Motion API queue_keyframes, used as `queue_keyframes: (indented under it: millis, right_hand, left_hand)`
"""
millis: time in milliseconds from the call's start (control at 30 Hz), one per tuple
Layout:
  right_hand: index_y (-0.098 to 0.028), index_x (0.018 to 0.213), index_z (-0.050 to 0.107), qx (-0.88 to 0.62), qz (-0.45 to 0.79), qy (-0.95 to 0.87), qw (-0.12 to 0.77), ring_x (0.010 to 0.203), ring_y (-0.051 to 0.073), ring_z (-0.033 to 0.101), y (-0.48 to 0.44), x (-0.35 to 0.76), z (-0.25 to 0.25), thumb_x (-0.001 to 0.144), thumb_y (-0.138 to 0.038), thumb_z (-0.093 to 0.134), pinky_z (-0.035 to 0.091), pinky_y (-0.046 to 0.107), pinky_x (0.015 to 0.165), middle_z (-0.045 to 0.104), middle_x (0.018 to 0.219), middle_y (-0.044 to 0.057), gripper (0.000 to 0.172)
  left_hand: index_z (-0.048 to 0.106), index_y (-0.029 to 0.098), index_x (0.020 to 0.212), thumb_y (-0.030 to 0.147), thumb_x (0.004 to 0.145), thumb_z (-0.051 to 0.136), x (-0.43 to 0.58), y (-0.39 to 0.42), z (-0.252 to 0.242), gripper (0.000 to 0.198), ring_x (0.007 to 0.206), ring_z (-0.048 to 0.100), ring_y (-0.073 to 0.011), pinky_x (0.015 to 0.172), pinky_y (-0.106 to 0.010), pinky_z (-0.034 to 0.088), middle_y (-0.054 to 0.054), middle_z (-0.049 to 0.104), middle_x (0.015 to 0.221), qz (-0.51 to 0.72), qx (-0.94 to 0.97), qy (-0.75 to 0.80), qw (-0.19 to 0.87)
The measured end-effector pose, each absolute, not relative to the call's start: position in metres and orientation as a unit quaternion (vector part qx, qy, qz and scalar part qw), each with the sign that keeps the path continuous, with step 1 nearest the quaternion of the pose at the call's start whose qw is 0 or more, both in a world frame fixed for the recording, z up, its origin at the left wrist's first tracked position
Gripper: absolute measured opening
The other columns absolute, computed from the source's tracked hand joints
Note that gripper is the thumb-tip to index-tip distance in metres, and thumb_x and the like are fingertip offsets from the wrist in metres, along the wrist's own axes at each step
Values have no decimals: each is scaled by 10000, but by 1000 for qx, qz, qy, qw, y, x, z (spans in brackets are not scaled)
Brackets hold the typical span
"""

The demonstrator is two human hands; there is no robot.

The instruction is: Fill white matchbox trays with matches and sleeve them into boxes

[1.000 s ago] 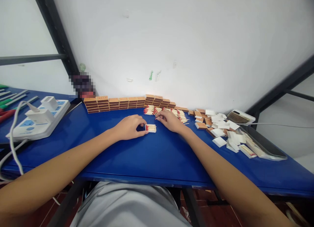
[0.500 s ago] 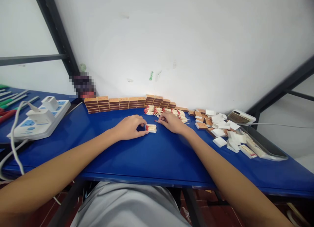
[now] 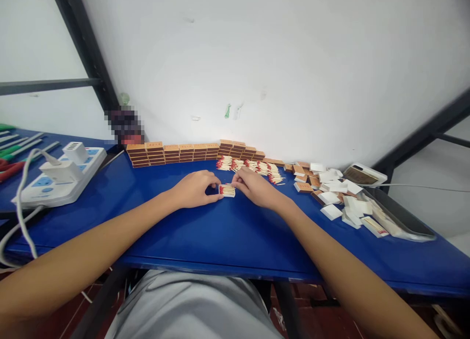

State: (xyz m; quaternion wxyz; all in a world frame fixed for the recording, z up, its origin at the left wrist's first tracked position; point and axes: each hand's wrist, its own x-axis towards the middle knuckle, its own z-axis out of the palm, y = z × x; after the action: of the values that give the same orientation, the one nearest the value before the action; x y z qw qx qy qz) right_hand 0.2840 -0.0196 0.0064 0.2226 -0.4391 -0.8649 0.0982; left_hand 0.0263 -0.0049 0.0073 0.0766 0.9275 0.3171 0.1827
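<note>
A small white matchbox tray (image 3: pixel 229 194) holding red-tipped matches lies on the blue table. My left hand (image 3: pixel 198 188) grips its left end between thumb and fingers. My right hand (image 3: pixel 253 185) is closed in a pinch on a match (image 3: pixel 229 184), held over the tray's upper right edge; the fingers partly hide the match. Just behind my right hand, a heap of loose matches (image 3: pixel 262 169) with red heads spreads along the table. Stacked closed matchboxes (image 3: pixel 183 153) stand in a row against the wall behind.
At the right lies a pile of white trays (image 3: pixel 332 198) and brown sleeves (image 3: pixel 303 188), beside a phone (image 3: pixel 363 175) and a black tray (image 3: pixel 400 214). A power strip (image 3: pixel 62 182) with chargers and cables sits at the left, near several tools (image 3: pixel 22 148).
My right hand has moved left from the match heap, bringing the match over the tray. My left hand stays at the tray's left end.
</note>
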Motion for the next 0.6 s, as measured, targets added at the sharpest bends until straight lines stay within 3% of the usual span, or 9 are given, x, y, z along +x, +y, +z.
queue_keyframes:
  millis: [200, 600]
  right_hand:
    - [-194, 1039, 612, -441, 76, -876, 179, 901, 213, 591, -33, 271, 9, 1073, -256, 541, 455, 339, 797, 622, 1082, 88, 100]
    - [-195, 1011, 645, -444, 81, -872, 188, 895, 200, 597, -31, 281, 13, 1043, -234, 593, 447, 319, 797, 618, 1017, 66, 73]
  left_hand:
    - [721, 189, 1019, 450, 960, 688, 25, -3, 6, 269, 925, 667, -239, 812, -350, 482, -65, 730, 982, 180, 929, 316, 75]
    - [749, 197, 1066, 440, 958, 692, 26, -4, 7, 273, 935, 664, -240, 827, -352, 484, -64, 725, 982, 182, 927, 319, 82]
